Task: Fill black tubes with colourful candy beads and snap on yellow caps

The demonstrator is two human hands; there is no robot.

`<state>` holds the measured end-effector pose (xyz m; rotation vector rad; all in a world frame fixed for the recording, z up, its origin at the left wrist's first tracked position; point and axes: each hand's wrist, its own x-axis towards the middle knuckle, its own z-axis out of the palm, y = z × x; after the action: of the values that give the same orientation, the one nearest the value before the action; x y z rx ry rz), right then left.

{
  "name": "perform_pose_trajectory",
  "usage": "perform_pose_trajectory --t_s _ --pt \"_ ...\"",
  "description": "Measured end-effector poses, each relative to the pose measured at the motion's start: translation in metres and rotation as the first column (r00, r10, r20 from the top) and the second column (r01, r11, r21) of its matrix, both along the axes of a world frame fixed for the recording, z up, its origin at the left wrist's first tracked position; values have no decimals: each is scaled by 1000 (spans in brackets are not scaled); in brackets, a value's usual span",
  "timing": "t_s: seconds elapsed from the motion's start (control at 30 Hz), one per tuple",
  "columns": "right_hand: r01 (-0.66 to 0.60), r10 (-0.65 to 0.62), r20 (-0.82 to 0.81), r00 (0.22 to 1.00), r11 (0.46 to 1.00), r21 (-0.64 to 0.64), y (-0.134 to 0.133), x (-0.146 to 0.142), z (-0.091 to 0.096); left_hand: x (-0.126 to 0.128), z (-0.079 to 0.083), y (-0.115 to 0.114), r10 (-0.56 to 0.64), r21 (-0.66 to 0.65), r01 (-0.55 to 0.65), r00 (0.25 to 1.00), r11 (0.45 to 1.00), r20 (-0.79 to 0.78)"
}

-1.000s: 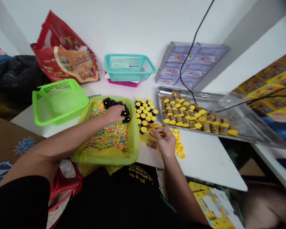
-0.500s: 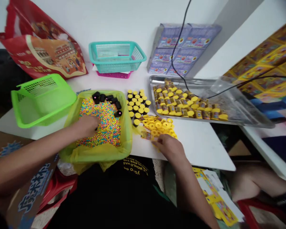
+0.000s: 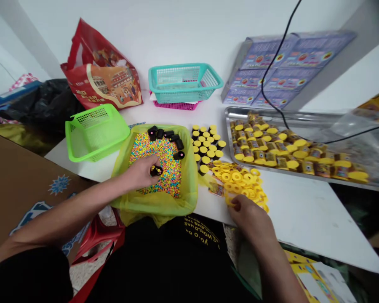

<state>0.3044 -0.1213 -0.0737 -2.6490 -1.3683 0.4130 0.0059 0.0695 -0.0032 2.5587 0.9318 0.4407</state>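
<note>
place: small hand-packing workroom | seen: steel tray (image 3: 303,113) of capped tubes (image 3: 265,151), stacked printed cartons (image 3: 271,73)

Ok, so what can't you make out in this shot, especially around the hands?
From the head view:
- The left hand partly covers the black-capped tube, so any grip is unclear.
- The right hand hides whether it holds any yellow rings.
- The purple boxes' print is too small to read.
- The bottom edge cuts off the yellow printed cards.
</note>
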Motion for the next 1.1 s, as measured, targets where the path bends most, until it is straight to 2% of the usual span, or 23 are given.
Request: perform_pose_trajectory --t_s 0.1,0.3,0.37,0.47,0.53,0.6,0.7,0.77,0.83,0.9,0.97,1.03,1.1 --pt "49 -44 -47 998 993 109 2 2 -7 -7 -2 -13 -20 4 19 986 1000 164" --pt "155 -88 -283 955 962 223 7 3 -6 -12 5 -36 -61 64 44 951 997 303" --pt "229 -137 -333 933 940 253 6 4 -4 -12 7 -44 -37 31 27 935 999 353" --pt "344 -177 -449 876 881 325 3 4 1 -8 6 -57 56 -109 -12 909 994 414" --pt "391 -112 -572 813 832 393 4 -1 8 -1 2 -64 119 -228 -22 899 973 421" --pt "374 37 -641 767 786 492 10 -11 19 8 -2 -70 164 -333 -14 889 943 427" --pt "214 299 -581 757 727 653 27 -36 39 24 -5 -74 200 -434 36 852 900 485" --pt "109 446 -585 677 725 680 41 -53 51 33 -5 -76 212 -459 58 831 887 514" --pt "62 527 -681 509 766 640 52 -67 60 37 -4 -76 235 -441 23 821 897 521" --pt "55 535 -782 320 814 579 60 -76 65 36 -3 -75 263 -398 -44 816 916 515" --pt "71 521 -832 190 838 541 67 -82 67 34 -4 -73 276 -363 -90 819 928 503" --pt "97 519 -843 140 840 533 72 -87 68 31 -7 -73 279 -353 -100 817 930 504" --pt "104 520 -841 152 837 537 77 -93 68 30 -9 -72 284 -359 -93 801 929 527"
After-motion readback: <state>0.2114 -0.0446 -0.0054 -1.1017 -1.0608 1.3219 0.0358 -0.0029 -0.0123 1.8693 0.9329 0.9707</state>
